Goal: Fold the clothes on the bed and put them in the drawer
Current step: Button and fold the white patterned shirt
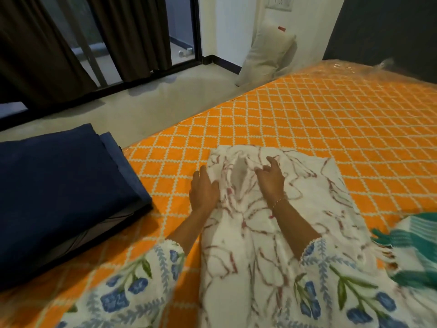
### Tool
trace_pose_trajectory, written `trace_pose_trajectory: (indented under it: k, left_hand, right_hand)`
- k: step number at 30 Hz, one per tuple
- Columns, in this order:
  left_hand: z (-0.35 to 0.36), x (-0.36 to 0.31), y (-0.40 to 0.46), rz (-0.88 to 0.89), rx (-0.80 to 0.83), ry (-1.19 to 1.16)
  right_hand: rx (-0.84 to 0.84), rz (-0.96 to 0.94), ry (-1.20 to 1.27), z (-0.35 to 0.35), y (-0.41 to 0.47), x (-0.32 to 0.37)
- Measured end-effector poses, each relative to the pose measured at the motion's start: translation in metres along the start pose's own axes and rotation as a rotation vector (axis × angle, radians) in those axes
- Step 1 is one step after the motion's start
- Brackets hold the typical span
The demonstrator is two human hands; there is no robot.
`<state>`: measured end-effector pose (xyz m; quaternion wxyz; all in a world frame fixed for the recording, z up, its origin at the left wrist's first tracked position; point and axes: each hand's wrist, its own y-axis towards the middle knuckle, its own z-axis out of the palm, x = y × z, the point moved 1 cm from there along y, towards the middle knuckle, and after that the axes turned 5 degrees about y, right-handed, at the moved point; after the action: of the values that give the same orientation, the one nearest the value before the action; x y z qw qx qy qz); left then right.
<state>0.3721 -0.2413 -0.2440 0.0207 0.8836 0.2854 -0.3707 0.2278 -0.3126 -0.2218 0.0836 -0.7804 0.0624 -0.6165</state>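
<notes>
A white garment with thin red line print (314,192) lies spread on the orange lattice-patterned bed (331,119), running from the middle toward me. My left hand (203,189) lies flat at the garment's left edge, fingers straight. My right hand (270,177) sits on the garment near its bunched top, fingers curled and pinching a fold of the cloth. A folded dark blue cloth (59,192) rests on the bed's left corner. A teal and white striped cloth (406,242) lies at the right edge.
The grey floor (142,100) lies beyond the bed's left side, with dark curtains (42,43) and a glass door behind it. A cream pillow (267,58) leans against the white wall. A dark headboard (383,27) stands at the far right.
</notes>
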Motion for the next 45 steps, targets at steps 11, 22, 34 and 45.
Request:
trace_pose_trajectory:
  k: [11,22,34,45]
  left_hand:
    - [0.011,0.012,-0.075,0.259,0.09,0.5]
    - [0.016,0.019,-0.176,0.135,0.068,0.609]
    - [0.056,0.063,-0.329,0.256,0.127,0.681]
    - [0.078,-0.053,-0.332,0.56,0.312,0.331]
  right_hand:
    - [-0.042,0.002,-0.38,-0.007,-0.076,-0.027]
    - [0.027,-0.261,-0.738,-0.058,-0.197,-0.073]
    - [0.304,-0.128,-0.675,-0.139,-0.265,-0.1]
    - [-0.388,0.076,-0.816,-0.233,-0.248,-0.082]
